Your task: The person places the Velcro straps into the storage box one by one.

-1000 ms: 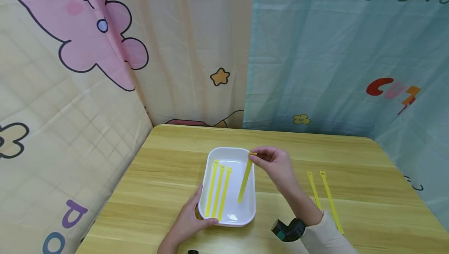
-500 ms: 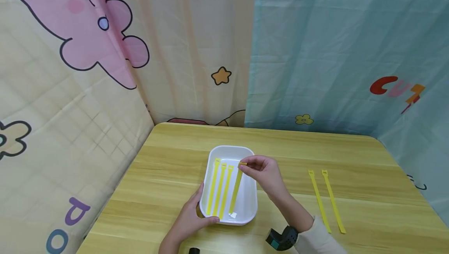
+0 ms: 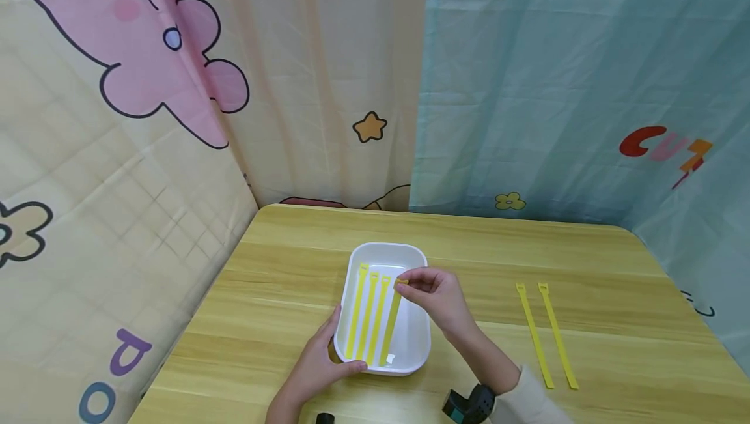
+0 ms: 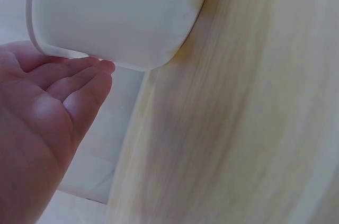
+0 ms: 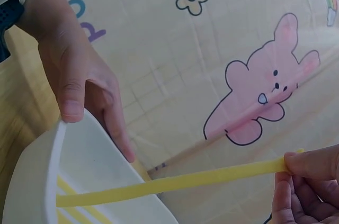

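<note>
A yellow cable tie, a flat strip with a wider head, hangs from my right hand, pinched at its top between thumb and fingers. Its lower end reaches down into the white tray, near the front wall. To its left, three more yellow cable ties lie side by side, heads toward the far end. My left hand holds the tray's near left corner. The right wrist view shows the left thumb on the rim and the fingers along the outer wall.
Two further yellow ties lie lengthwise on the wooden table, right of my right forearm. A small black object shows at the bottom edge. Printed curtains stand behind the table and at its sides.
My right hand has moved left and toward me with the cable tie, bringing it beside the three in the tray. The left hand keeps its hold on the tray.
</note>
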{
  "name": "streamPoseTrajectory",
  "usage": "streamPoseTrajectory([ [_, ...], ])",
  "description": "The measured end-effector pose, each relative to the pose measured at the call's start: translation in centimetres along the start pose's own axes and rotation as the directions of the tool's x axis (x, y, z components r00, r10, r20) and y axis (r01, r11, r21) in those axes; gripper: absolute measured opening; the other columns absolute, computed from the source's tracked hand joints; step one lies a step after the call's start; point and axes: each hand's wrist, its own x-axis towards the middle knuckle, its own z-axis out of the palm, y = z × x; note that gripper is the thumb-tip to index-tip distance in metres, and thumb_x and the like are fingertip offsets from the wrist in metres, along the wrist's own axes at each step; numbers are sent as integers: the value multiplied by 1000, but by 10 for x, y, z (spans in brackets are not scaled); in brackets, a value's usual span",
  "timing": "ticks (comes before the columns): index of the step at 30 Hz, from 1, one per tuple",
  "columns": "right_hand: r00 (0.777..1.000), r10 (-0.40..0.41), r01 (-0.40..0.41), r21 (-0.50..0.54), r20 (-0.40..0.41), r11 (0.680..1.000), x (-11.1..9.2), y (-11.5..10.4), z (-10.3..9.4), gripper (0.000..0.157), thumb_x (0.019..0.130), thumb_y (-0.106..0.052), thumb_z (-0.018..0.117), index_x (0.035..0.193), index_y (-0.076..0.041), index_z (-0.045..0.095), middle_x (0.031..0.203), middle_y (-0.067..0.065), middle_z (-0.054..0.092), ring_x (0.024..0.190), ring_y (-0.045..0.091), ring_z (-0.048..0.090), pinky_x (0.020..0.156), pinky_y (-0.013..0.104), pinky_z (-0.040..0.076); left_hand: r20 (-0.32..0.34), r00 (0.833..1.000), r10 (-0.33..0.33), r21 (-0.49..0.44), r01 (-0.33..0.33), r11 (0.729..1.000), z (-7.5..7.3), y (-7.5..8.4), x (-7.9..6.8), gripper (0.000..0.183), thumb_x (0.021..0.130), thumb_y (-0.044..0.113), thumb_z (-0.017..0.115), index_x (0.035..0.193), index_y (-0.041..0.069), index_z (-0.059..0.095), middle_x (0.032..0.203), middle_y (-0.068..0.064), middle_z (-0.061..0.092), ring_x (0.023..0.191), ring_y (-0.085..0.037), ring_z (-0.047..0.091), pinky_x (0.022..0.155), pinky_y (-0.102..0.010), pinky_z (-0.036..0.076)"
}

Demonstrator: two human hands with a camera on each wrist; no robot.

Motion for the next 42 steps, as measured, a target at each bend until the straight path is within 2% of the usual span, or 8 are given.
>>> streamPoseTrajectory([
  [7,1000,13,-13,-3,-3,1000,-1,7,2,20,77,-3,72,93,7,67,84,12,67,73,18,62,69,26,53,0,1000,5,2,-5,1000,0,-2,0,113,60,43,83,144,0,22,146,-17,26,132,-31,24,105,-50,19],
  [13,998,25,-27,-28,-55,999,3,13,3,16,77,1,71,92,6,67,83,10,66,73,18,61,68,24,53,0,1000,4,1,-4,1000,1,-3,0,113,60,43,83,145,1,22,146,-17,26,132,-31,24,105,-51,19],
  [18,995,23,-31,-91,-95,995,11,16,2,15,76,-1,72,90,3,68,82,8,65,73,19,60,67,24,53,0,1000,2,-7,-2,1000,1,-4,-1,113,60,43,83,145,2,21,146,-17,26,132,-31,24,105,-51,18],
  [28,993,32,-57,-218,-116,974,31,29,1,13,77,-6,74,87,0,69,80,5,64,73,17,60,67,27,53,-1,1000,13,-16,-13,1000,0,-1,-1,113,60,41,84,145,0,21,145,-19,26,131,-34,25,104,-53,19],
  [42,994,34,-66,-316,-104,947,49,44,3,13,77,-4,73,89,0,71,78,5,65,69,17,60,66,28,53,-4,1000,8,-17,-8,1000,2,-4,-1,111,60,39,84,145,2,22,146,-17,26,132,-31,24,105,-50,18],
])
